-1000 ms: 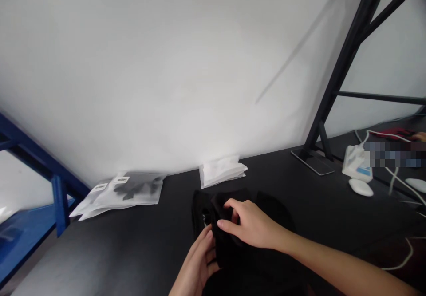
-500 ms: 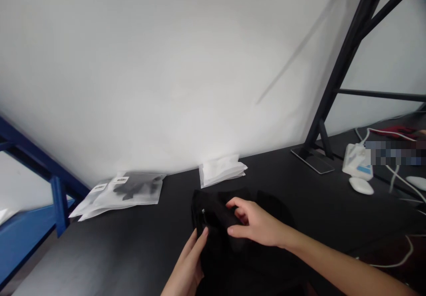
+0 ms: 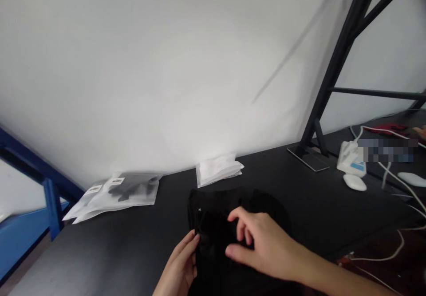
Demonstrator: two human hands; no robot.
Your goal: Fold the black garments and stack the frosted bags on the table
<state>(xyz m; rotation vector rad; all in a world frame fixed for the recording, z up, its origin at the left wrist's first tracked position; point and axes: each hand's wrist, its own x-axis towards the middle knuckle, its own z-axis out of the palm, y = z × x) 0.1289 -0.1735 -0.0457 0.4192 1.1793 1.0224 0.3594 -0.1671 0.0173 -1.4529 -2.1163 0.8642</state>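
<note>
Lying on the dark worktop [image 3: 133, 242], black cloth [image 3: 213, 245], its left edge pinched in the left hand [image 3: 180, 260], the right hand [image 3: 266, 245] over its middle, thumb and fingers held apart

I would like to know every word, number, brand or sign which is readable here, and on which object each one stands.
No text can be read with certainty.
Right label on the right plastic bag: dark print, too small.
Left label on the left plastic bag: also too small.
White mark on the black cloth: too tiny.
Blue patch on the white device: too blurred.
</note>
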